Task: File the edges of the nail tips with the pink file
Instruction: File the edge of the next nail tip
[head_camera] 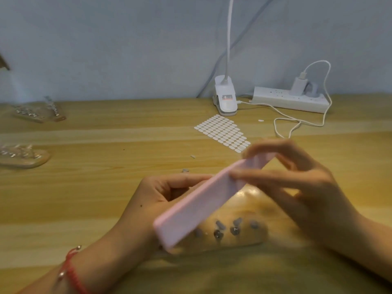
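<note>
Fingers [265,177] of the right hand [303,187] pinching the far end of the pink file [199,204], keep strokes short and light against the edge hidden at the curled left hand [161,194], grip there impossible to tell, above the nail tips [235,229] on the counter [84,187].

Soft warm light — right hand [301,187] motion-blurred; frame edges seemingly bowed.

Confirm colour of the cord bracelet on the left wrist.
The bracelet is red; head view, bottom left.
</note>
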`<state>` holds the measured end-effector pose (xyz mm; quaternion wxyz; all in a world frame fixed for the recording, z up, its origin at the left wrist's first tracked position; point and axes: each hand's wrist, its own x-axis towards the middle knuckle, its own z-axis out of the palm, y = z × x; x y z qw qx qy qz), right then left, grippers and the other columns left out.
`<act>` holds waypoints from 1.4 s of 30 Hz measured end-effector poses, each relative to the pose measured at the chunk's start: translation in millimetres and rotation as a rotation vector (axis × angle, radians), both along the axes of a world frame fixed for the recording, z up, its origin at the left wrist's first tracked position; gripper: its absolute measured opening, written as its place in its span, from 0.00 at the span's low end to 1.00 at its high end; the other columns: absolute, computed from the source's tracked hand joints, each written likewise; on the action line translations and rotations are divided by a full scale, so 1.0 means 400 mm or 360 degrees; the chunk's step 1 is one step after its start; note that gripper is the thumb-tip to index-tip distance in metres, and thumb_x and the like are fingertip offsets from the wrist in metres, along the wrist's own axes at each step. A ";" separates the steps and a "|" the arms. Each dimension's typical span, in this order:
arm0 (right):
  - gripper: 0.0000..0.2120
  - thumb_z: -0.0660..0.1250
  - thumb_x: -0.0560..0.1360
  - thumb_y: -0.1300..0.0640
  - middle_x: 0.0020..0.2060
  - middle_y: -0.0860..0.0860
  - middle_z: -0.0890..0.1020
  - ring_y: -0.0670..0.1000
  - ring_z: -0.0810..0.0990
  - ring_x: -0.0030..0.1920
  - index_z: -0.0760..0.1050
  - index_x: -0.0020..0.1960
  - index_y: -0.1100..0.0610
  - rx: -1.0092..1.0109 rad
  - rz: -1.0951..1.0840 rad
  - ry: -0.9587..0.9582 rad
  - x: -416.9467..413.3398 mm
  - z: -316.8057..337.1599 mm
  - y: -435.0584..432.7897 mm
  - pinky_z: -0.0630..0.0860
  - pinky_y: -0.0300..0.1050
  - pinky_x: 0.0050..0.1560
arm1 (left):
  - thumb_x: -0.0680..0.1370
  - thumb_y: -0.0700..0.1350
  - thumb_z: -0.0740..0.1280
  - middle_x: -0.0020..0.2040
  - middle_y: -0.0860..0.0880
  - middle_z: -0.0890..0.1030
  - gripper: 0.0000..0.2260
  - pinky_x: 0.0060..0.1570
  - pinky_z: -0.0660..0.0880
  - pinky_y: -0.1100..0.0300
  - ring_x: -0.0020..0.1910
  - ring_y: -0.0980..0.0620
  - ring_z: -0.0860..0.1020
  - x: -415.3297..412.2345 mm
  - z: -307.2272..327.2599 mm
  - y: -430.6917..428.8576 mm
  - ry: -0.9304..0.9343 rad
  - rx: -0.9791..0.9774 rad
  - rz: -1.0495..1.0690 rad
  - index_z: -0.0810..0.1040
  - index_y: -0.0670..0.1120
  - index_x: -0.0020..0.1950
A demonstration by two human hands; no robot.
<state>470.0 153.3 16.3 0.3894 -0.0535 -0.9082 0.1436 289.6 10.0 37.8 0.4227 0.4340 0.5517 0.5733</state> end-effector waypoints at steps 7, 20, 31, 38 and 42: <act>0.14 0.63 0.78 0.58 0.57 0.52 0.75 0.57 0.75 0.60 0.78 0.62 0.47 -0.0010 0.0079 -0.0034 -0.005 -0.002 -0.013 0.74 0.54 0.58 | 0.58 0.45 0.77 0.29 0.47 0.83 0.10 0.19 0.69 0.69 0.20 0.56 0.77 0.005 0.004 0.001 -0.0101 -0.0041 -0.0020 0.86 0.57 0.37; 0.12 0.65 0.77 0.58 0.54 0.56 0.76 0.58 0.76 0.57 0.79 0.59 0.50 -0.0120 0.0050 0.0020 -0.010 0.006 -0.022 0.75 0.53 0.57 | 0.56 0.43 0.81 0.32 0.46 0.84 0.16 0.20 0.72 0.64 0.23 0.49 0.80 0.002 0.001 -0.002 -0.0103 -0.0101 0.0047 0.87 0.56 0.41; 0.12 0.66 0.77 0.58 0.54 0.54 0.76 0.52 0.76 0.58 0.78 0.59 0.48 -0.0121 0.0029 0.0010 -0.007 0.006 -0.021 0.75 0.46 0.58 | 0.60 0.41 0.80 0.27 0.48 0.82 0.14 0.20 0.69 0.69 0.21 0.56 0.76 -0.002 -0.010 -0.001 -0.0036 -0.0041 0.0013 0.86 0.57 0.41; 0.12 0.66 0.77 0.59 0.54 0.54 0.76 0.54 0.77 0.58 0.80 0.59 0.49 -0.0129 0.0116 0.0008 -0.019 -0.006 -0.029 0.74 0.51 0.57 | 0.59 0.48 0.79 0.25 0.47 0.80 0.10 0.19 0.67 0.70 0.19 0.56 0.74 0.003 -0.010 0.005 -0.0127 -0.0025 0.0046 0.87 0.53 0.39; 0.13 0.68 0.77 0.60 0.53 0.54 0.76 0.49 0.75 0.57 0.77 0.61 0.50 -0.0340 -0.0296 0.0102 0.026 0.007 0.072 0.72 0.49 0.61 | 0.64 0.46 0.72 0.28 0.44 0.77 0.08 0.27 0.68 0.76 0.23 0.63 0.74 0.002 -0.008 0.009 -0.0039 0.0152 0.0160 0.87 0.47 0.40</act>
